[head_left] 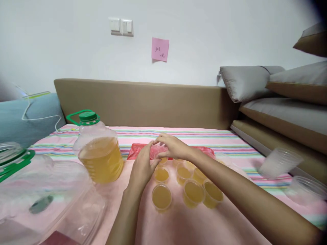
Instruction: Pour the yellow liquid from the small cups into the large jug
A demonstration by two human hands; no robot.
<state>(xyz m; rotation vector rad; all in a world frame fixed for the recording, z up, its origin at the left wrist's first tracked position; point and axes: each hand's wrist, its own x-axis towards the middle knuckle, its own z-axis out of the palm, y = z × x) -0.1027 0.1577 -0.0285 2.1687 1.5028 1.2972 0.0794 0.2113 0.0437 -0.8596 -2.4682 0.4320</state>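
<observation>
My left hand (143,165) and my right hand (172,146) meet over the back of a group of cups, fingers and thumbs curved around a clear plastic cup (160,149). The fingers partly hide this cup, so what is in it is unclear. Nearer to me stand several clear cups of yellowish liquid, among them a front left cup (161,196) and a front middle cup (193,192). My right forearm hides part of the cups on the right. Just behind my hands lies a red plastic bag (135,149).
To the left stands a large jug (100,160) of yellow liquid with a green cap and handle. A clear plastic container (68,190) with a green handle is at the near left. Stacked clear cups (279,163) lie at the right beside cushions (286,112). A pink cloth (178,228) covers the surface.
</observation>
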